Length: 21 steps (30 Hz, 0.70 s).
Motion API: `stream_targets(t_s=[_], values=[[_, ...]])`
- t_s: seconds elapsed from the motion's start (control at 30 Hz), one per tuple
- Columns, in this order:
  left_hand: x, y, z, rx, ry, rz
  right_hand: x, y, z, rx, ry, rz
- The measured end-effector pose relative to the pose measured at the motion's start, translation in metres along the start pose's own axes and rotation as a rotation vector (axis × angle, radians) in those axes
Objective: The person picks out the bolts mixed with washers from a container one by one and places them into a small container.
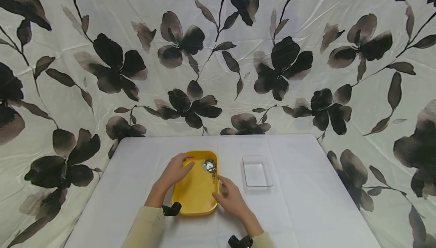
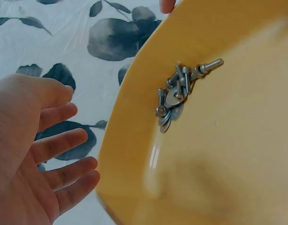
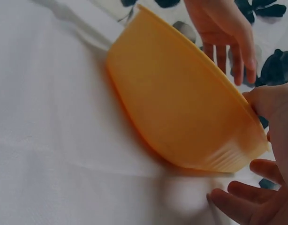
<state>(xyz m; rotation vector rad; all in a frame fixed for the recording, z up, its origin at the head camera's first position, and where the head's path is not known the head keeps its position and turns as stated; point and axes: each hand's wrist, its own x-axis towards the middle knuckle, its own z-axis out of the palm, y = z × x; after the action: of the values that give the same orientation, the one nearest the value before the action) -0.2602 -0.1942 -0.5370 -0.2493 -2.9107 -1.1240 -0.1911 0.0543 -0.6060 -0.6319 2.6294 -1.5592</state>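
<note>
A yellow tray [image 1: 195, 191] with raised walls lies on the white table. Small metal hardware, bolts and washers [image 2: 177, 93], sits heaped against its wall, at the upper right in the head view. My left hand [image 1: 178, 170] is over the tray's left rim, fingers loosely extended and holding nothing. At the right rim is my right hand [image 1: 231, 197], its thumb [image 3: 259, 99] reaching over the rim. Its other fingers [image 3: 238, 199] are loosely bent outside, apart from the wall in the right wrist view; whether the thumb presses the rim is hidden.
A clear, square-cornered plastic box [image 1: 257, 171] stands to the right of the tray. The white table [image 1: 296, 210] ends at the back in front of a hanging floral cloth [image 1: 238, 58]. Dark cameras [image 1: 172, 209] are strapped to both wrists.
</note>
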Motion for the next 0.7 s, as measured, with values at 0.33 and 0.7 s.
stream_targets(t_s=[0.33,0.7], values=[[0.021,0.001,0.013,-0.058,-0.033,0.047,0.0,0.002,0.011,0.202,-0.004,0.002],[0.047,0.0,0.036,0.042,-0.09,-0.006,-0.002,0.0,0.011,0.256,0.024,0.047]])
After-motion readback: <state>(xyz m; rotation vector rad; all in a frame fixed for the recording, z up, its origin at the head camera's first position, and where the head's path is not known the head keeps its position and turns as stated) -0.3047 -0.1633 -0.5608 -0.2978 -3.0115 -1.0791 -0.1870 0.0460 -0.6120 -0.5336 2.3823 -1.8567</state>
